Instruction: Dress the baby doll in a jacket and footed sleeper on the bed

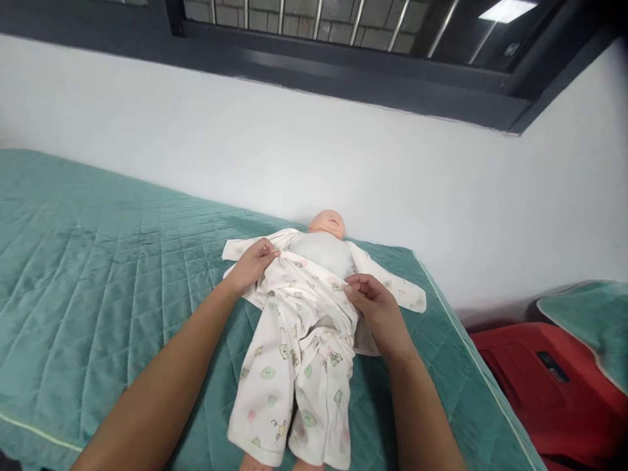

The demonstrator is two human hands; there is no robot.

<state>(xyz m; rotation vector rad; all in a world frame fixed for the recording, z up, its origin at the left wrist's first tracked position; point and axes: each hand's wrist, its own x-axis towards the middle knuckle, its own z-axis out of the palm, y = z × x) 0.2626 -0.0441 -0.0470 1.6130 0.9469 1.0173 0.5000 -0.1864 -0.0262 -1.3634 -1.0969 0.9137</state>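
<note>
A baby doll lies on its back with its head toward the wall. White patterned pants cover its legs, and their waist reaches up over the belly. At the waistband's left side, my left hand pinches the fabric between thumb and fingers. My right hand grips the waistband's opposite side. A white patterned shirt lies spread open under the doll, both sleeves stretched outward. Pale grey cloth or body shows at the chest. The doll's feet are partly cut off at the bottom edge.
A green quilted cover lies under the doll. Behind it rises a white wall below a dark-framed window with metal bars. At the right, beyond the cover's edge, is a red plastic chair with green cloth over it.
</note>
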